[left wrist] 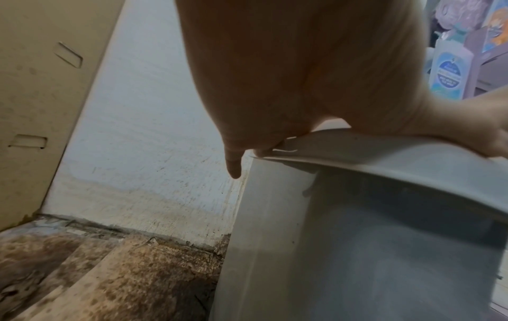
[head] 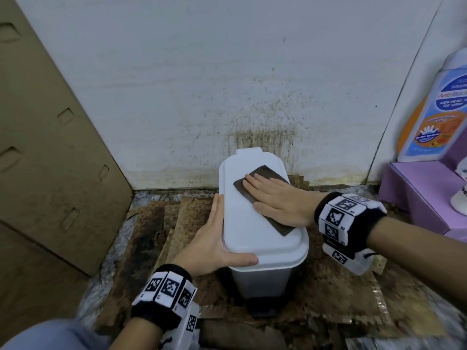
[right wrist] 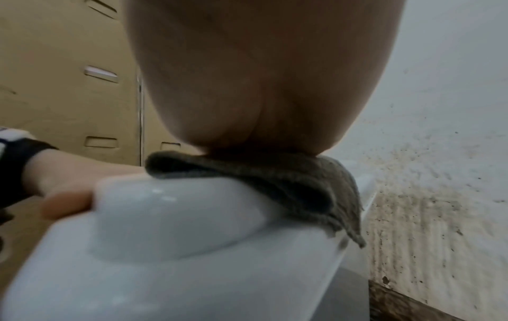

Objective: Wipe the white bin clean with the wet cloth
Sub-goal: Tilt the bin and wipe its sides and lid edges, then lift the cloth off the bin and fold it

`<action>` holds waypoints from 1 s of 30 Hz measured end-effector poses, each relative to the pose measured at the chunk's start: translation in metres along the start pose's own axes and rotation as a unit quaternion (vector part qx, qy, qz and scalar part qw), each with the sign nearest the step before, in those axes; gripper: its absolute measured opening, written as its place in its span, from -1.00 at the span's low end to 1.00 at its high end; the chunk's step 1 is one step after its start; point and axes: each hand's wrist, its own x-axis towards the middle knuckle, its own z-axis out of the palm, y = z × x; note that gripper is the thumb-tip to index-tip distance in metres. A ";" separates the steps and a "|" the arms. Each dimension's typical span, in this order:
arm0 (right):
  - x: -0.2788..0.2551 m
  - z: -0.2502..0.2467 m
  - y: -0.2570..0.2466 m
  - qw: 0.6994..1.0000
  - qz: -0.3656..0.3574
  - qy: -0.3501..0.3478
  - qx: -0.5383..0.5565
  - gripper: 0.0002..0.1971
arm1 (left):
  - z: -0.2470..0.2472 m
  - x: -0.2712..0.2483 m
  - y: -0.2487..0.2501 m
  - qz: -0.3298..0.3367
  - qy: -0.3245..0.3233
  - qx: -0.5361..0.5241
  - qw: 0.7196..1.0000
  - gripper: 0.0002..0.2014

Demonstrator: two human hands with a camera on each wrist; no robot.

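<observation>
Head view: closest in, the left hand [head: 217, 245] lies flat along the left edge of the bin [head: 262, 271], fingers straight, thumb hooked along the near edge of the lid [head: 250, 223]; the bin stands upright on stained cardboard [head: 182, 223] against the spattered wall [head: 227, 84], its long side running from the person toward the wall; the right hand [head: 278, 198] presses palm-down with straight fingers on the dark cloth [head: 262, 198], which lies flat on the lid's right half, its length slanting from near right to far left; a cardboard box [head: 50, 147] leans at left, a bottle [head: 439, 104] stands at right.

Left wrist view: the palm [left wrist: 302, 76] looms; fingertips [left wrist: 233, 169] rest at the lid's rim [left wrist: 384, 162].

Right wrist view: the palm [right wrist: 261, 86] sits squarely on the cloth [right wrist: 274, 180], fingers hidden; the cloth's corner droops over the lid [right wrist: 178, 217] edge.
</observation>
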 end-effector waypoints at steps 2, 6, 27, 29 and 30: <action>-0.005 0.003 -0.004 1.000 -0.001 0.002 -0.015 -0.38 | 0.000 0.000 0.000 0.004 0.002 0.007 1.000 0.54; -0.023 0.011 -0.018 0.999 -0.038 0.014 -0.036 -0.38 | 0.001 0.000 -0.001 0.010 0.009 0.012 1.000 0.56; -0.078 0.100 -0.037 0.768 0.289 0.321 0.472 -0.41 | 0.010 0.012 0.063 -0.033 0.271 0.125 0.954 -0.55; -0.078 0.103 -0.037 0.762 0.281 0.338 0.476 -0.45 | 0.014 0.013 0.067 -0.026 0.285 0.149 0.947 -0.59; -0.078 0.103 -0.037 0.758 0.281 0.352 0.472 -0.50 | 0.016 0.013 0.069 -0.025 0.290 0.161 0.943 -0.61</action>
